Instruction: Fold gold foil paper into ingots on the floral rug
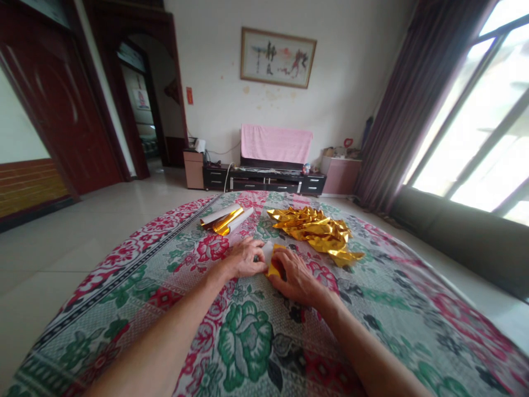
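Note:
A small sheet of gold foil paper [276, 252] with a white side showing lies between my hands on the flowered tablecloth [248, 342]. My left hand [247, 258] has its fingers bent, with the tips closed at the paper's left edge. Curled over the gold side, my right hand [294, 275] grips the paper from the right, its thumb near the lower edge. My fingers partly hide the sheet. Just beyond my right hand is a heap of folded gold foil pieces [316, 227]. Loosely rolled gold sheets with white backs [227, 219] rest beyond my left hand.
The table has a rounded far edge. Past it stands a low black TV cabinet [273, 179] with a pink cloth [276, 143] draped over something on top. A purple curtain [397, 99] and a large window are on the right, a red door [61, 94] on the left.

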`<control>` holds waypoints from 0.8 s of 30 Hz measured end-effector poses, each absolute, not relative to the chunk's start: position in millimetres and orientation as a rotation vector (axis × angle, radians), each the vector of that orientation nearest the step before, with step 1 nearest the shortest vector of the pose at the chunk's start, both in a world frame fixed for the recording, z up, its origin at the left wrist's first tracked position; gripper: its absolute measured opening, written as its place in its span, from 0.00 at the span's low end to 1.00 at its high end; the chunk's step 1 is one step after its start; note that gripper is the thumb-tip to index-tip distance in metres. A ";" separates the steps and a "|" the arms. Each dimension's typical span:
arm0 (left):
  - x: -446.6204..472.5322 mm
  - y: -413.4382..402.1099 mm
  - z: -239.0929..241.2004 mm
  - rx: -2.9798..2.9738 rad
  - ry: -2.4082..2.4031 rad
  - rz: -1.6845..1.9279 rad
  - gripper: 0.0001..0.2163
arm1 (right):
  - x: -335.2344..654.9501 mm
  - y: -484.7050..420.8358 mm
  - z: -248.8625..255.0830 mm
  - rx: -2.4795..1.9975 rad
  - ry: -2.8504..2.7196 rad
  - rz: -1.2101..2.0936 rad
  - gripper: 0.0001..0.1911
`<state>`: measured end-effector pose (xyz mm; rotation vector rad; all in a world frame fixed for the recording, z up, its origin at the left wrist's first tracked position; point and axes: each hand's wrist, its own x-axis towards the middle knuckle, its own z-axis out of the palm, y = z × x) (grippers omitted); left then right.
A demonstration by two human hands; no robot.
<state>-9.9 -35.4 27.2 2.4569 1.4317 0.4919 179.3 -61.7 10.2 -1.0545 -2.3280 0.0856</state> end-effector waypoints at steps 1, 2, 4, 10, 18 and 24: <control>-9.9 -35.0 26.6 2.458 1.432 0.494 0.08 | 179.3 -61.6 10.2 -1.047 -2.325 0.085 0.09; -10.0 -34.7 26.2 2.460 1.433 0.497 0.08 | 179.3 -61.6 10.2 -1.041 -2.322 0.084 0.09; -9.9 -34.2 25.8 2.461 1.436 0.502 0.08 | 179.2 -61.7 10.7 -1.039 -2.323 0.086 0.09; -9.4 -34.8 26.8 2.462 1.432 0.519 0.07 | 178.4 -63.1 12.9 -1.049 -2.324 0.084 0.08; -10.3 -35.6 27.8 2.455 1.409 0.510 0.07 | 178.4 -62.4 12.8 -1.016 -2.313 0.063 0.08; -9.5 -35.5 28.7 2.448 1.418 0.516 0.07 | 177.8 -63.2 13.4 -1.040 -2.324 0.069 0.08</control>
